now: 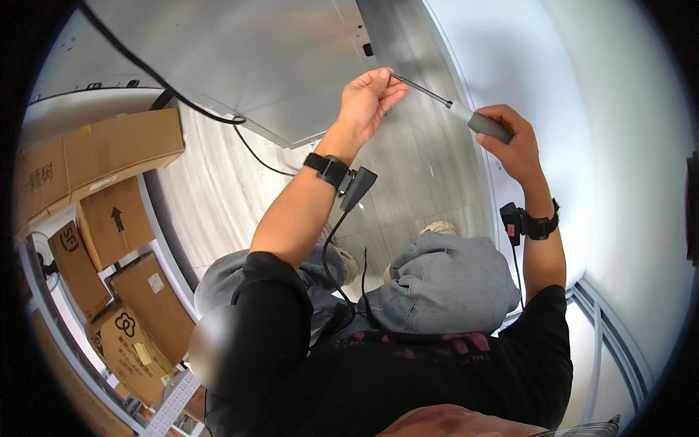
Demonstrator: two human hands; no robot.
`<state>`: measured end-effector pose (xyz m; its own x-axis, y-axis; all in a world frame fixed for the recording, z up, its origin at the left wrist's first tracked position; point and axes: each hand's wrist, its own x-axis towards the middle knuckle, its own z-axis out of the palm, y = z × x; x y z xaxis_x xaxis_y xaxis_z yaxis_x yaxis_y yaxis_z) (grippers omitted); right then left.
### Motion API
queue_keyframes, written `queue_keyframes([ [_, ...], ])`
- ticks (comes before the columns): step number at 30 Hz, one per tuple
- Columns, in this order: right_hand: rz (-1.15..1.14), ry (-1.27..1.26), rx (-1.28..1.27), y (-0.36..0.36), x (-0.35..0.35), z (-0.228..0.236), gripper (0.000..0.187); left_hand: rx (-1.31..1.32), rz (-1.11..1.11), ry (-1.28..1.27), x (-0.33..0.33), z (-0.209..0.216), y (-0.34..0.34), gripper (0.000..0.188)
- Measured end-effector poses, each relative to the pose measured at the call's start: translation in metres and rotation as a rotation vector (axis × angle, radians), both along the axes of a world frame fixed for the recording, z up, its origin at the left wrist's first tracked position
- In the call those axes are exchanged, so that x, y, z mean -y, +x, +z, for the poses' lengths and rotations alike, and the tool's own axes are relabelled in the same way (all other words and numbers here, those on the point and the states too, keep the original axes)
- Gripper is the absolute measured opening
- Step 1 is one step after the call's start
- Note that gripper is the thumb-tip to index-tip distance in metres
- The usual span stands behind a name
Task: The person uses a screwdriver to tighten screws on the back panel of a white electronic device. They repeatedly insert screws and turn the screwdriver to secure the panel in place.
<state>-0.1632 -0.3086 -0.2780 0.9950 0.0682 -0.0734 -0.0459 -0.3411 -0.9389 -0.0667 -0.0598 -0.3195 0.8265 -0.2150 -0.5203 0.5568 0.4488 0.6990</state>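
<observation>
A screwdriver [461,112] with a grey and pale handle and a long thin metal shaft points up and to the left. My right hand [515,142] is wrapped round its handle at the right. At the tip of the shaft, my left hand [364,103] pinches thumb and forefinger together. Whatever lies between those fingertips is too small to make out. Both wrists carry black straps with small black devices.
A large grey metal panel [291,65] with a corner stands ahead on the left, a black cable [156,76] across it. Cardboard boxes [116,226] fill a shelf at the left. A white panel [582,138] rises at the right. My bent knees [451,277] are below.
</observation>
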Motion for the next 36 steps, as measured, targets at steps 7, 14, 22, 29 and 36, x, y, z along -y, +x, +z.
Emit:
queue_keyframes([
  [7, 0.127, -0.352, 0.279, 0.038, -0.047, 0.061, 0.021, -0.073, -0.014, 0.060, -0.038, 0.029, 0.032, 0.017],
  [14, 0.079, -0.298, 0.010, 0.061, -0.067, 0.086, 0.018, -0.127, -0.129, 0.096, -0.045, 0.031, 0.068, 0.016],
  [22, -0.158, 0.000, -0.104, 0.042, -0.100, 0.025, 0.025, -0.032, -0.162, 0.251, -0.038, -0.002, 0.088, 0.017],
  [29, -0.376, 0.340, -0.108, 0.035, -0.141, -0.016, 0.027, -0.031, -0.126, 0.137, -0.042, -0.016, 0.111, 0.017],
  [36, -0.523, 0.526, -0.004, 0.023, -0.172, -0.051, 0.031, -0.066, -0.131, 0.068, -0.042, -0.012, 0.112, 0.020],
])
